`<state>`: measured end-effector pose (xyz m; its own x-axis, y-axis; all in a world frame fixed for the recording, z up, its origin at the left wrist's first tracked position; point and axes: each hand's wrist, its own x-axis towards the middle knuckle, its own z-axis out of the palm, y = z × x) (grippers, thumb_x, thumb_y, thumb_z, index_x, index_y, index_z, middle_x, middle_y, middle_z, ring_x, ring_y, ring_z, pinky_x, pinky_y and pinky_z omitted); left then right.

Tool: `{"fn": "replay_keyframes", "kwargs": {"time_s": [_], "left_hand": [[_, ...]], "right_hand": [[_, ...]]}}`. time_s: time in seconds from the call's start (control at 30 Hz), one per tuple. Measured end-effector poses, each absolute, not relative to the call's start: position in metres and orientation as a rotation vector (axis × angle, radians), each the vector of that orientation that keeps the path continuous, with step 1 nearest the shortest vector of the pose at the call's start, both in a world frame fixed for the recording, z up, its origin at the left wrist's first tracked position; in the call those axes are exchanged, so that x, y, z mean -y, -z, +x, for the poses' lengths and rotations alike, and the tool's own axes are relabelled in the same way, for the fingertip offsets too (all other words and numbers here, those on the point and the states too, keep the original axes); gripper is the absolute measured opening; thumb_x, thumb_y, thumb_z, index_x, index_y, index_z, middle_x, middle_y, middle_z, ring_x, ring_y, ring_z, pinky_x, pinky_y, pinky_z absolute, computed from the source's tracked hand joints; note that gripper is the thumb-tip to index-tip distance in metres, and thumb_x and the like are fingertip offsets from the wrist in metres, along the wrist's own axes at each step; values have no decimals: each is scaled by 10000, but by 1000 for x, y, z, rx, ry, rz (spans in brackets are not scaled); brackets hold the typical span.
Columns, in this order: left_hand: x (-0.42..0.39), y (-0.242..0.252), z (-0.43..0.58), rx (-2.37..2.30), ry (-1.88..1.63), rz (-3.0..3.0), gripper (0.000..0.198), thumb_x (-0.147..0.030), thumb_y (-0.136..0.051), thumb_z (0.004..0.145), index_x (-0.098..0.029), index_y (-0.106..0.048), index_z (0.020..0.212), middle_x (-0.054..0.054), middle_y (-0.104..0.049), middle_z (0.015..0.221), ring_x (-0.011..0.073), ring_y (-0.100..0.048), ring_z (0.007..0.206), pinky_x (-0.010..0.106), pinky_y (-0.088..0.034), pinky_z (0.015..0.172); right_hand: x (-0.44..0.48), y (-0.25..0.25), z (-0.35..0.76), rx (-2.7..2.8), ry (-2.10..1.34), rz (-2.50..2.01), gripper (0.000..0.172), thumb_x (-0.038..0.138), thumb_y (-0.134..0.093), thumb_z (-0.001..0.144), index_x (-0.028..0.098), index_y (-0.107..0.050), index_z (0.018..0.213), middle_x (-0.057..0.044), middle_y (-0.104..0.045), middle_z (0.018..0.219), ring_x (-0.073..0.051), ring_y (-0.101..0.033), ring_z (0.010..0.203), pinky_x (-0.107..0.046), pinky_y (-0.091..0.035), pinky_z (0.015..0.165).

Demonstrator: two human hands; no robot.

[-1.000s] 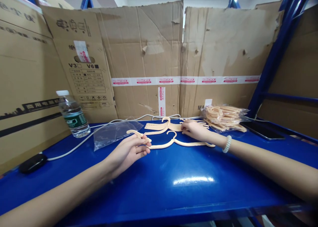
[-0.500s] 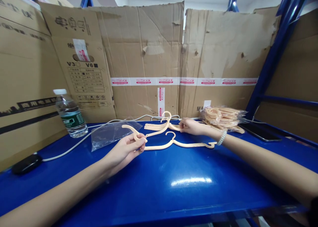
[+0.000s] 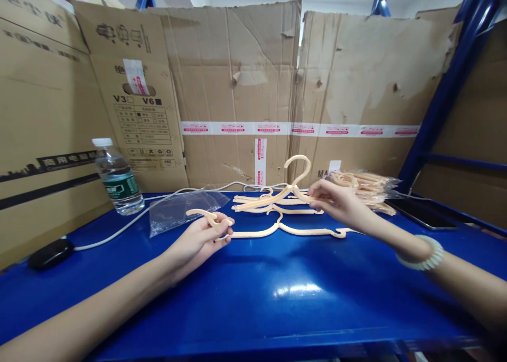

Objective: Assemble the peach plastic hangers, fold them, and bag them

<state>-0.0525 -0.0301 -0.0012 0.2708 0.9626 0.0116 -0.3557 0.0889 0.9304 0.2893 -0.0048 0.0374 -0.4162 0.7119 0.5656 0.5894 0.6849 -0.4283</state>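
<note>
My left hand (image 3: pixel 198 243) is closed, pinching a small cream curved hook piece (image 3: pixel 200 212) between thumb and fingers. Just right of those fingertips a cream hanger (image 3: pixel 303 231) lies flat on the blue surface, a hook-like piece at its right end. Its left end is partly hidden by my left hand. Farther back, my right hand (image 3: pixel 336 199) grips the right arm of another cream hanger (image 3: pixel 292 188). That one is raised, with its large hook pointing up. Beneath and behind it lie more cream hangers (image 3: pixel 301 211), partly overlapped.
Bagged cream hangers (image 3: pixel 366 185) and a dark phone (image 3: pixel 423 214) lie at the right. On the left are a water bottle (image 3: pixel 121 185), a clear plastic bag (image 3: pixel 174 211), a black device (image 3: pixel 51 254) and a white cable (image 3: pixel 114 237). Cardboard (image 3: pixel 237 98) walls the back.
My right hand has lifted a hanger from the group at the back, bringing it up and nearer. My left hand keeps the hook piece almost in place. The view shifted slightly.
</note>
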Motion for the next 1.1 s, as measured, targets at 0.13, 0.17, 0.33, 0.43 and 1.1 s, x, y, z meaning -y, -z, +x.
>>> {"fn": "replay_keyframes", "kwargs": {"time_s": [0.13, 0.17, 0.33, 0.43, 1.1], "left_hand": [[38, -1, -47, -754, -1062, 969, 257, -211, -872, 648, -161, -643, 753, 40, -648, 943, 162, -608, 880, 304, -517, 803], [40, -2, -46, -742, -1049, 960, 271, -212, -878, 640, -164, -636, 751, 42, -653, 974, 170, -615, 894, 316, -520, 809], [44, -7, -44, -668, -1004, 987, 279, -228, -881, 635, -157, -628, 727, 44, -671, 934, 161, -641, 796, 291, -530, 740], [45, -8, -44, -639, -971, 1011, 243, -223, -865, 659, -152, -642, 726, 42, -669, 903, 152, -645, 767, 279, -535, 733], [43, -3, -46, -953, -1187, 986, 268, 30, -716, 656, -132, -508, 610, 71, -686, 734, 155, -662, 628, 249, -558, 625]], "right_hand": [[24, -22, 290, 2218, -320, -1002, 168, 329, -518, 919, 178, -586, 944, -39, -645, 821, -157, -611, 674, -267, -477, 634], [27, -19, 289, 2239, -319, -1005, 165, 321, -509, 925, 176, -587, 923, -38, -641, 818, -155, -609, 675, -259, -470, 621], [33, -19, 285, 2293, -220, -973, 120, 255, -500, 917, 174, -583, 890, -34, -641, 798, -153, -596, 690, -243, -446, 614], [35, -21, 282, 2293, -163, -955, 109, 238, -506, 905, 176, -584, 861, -35, -648, 791, -152, -590, 681, -240, -441, 605], [57, -10, 269, 2280, 14, -850, 137, 254, -452, 954, 217, -582, 967, -67, -677, 836, -196, -628, 725, -303, -479, 651]]}}
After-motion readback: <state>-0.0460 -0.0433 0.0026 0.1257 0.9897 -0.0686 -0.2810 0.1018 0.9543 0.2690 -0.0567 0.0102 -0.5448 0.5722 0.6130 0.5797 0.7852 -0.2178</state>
